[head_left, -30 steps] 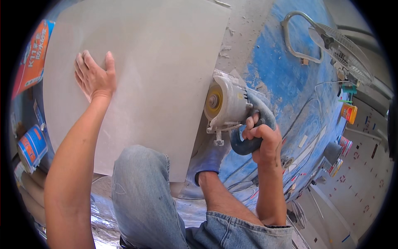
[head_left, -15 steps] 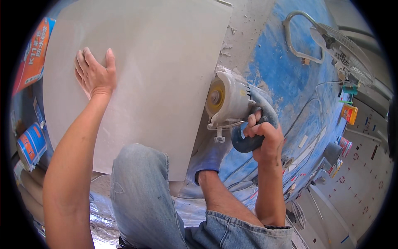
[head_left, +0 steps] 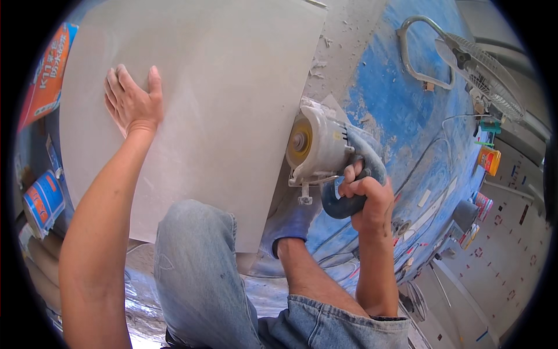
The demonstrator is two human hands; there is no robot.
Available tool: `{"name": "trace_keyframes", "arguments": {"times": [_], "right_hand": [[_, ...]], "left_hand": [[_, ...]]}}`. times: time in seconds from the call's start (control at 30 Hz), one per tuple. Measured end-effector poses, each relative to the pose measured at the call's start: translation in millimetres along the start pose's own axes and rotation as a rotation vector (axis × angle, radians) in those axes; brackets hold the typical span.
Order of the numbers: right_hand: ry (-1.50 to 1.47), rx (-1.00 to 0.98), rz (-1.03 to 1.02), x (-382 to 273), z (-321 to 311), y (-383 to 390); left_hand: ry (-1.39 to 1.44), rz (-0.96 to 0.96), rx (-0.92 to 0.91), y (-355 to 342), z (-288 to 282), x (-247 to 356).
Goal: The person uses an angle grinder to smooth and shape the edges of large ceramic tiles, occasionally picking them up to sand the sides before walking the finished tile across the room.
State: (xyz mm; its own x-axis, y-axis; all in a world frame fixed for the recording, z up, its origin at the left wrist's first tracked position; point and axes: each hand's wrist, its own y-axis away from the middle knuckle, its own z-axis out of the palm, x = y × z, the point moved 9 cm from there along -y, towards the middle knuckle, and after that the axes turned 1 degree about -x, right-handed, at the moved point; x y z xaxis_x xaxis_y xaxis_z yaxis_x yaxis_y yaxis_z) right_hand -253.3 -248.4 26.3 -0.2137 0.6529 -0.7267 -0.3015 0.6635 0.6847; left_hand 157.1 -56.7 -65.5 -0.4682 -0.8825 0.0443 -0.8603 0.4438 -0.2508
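Observation:
My left hand point(head_left: 133, 102) lies flat with fingers spread on a large pale grey tile point(head_left: 215, 128). In my right hand point(head_left: 370, 198) is the dark loop handle of a dusty handheld tile cutter point(head_left: 328, 145), the fingers wrapped round it. The cutter sits at the tile's right edge, its yellow round disc facing the tile. Where the blade meets the tile is hidden by the cutter body. Just beyond the cutter a small pale pointed piece point(head_left: 334, 107) shows. My bent knee point(head_left: 197, 250) is over the tile's near edge.
My shoe point(head_left: 293, 224) is close below the cutter. Chips and dust lie on the blue floor point(head_left: 383, 87) along the tile's right side. A fan point(head_left: 479, 67) lies at the far right, with cables point(head_left: 430, 157) below. An orange bag point(head_left: 49, 78) and a blue bucket point(head_left: 45, 203) stand left.
The cutter and my right hand have shifted slightly left and toward me along the tile's edge. More of the pale pointed piece shows behind the cutter. My left hand has stayed still.

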Motion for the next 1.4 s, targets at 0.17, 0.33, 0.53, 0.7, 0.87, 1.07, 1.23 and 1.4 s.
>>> {"name": "trace_keyframes", "arguments": {"times": [0.17,0.33,0.53,0.7,0.87,1.07,1.23,1.4], "right_hand": [[-0.015,0.02,0.017,2.1,-0.5,3.5],[-0.007,0.018,0.017,3.3,0.4,6.8],[-0.005,0.016,0.04,9.0,-2.6,8.4],[-0.028,0.03,0.059,11.6,-3.1,11.8],[-0.006,0.008,0.051,13.7,-5.7,12.8],[-0.014,0.018,0.054,15.0,-3.7,17.1],[-0.011,0.004,0.04,17.9,-0.1,23.5],[-0.081,-0.024,0.043,37.0,-11.8,16.7]], "left_hand": [[-0.001,0.0,0.002,0.1,0.5,0.1],[0.006,-0.003,0.005,-0.7,0.2,-0.8],[0.004,-0.002,0.007,0.1,1.2,-1.0],[-0.001,0.002,0.014,-0.1,1.0,-0.4],[0.018,0.003,0.018,0.7,0.4,0.4],[0.0,-0.005,0.014,-1.2,0.4,-0.6],[0.032,0.003,0.038,-3.3,-3.5,-1.5],[0.075,0.033,-0.021,9.9,4.4,1.5]]}}
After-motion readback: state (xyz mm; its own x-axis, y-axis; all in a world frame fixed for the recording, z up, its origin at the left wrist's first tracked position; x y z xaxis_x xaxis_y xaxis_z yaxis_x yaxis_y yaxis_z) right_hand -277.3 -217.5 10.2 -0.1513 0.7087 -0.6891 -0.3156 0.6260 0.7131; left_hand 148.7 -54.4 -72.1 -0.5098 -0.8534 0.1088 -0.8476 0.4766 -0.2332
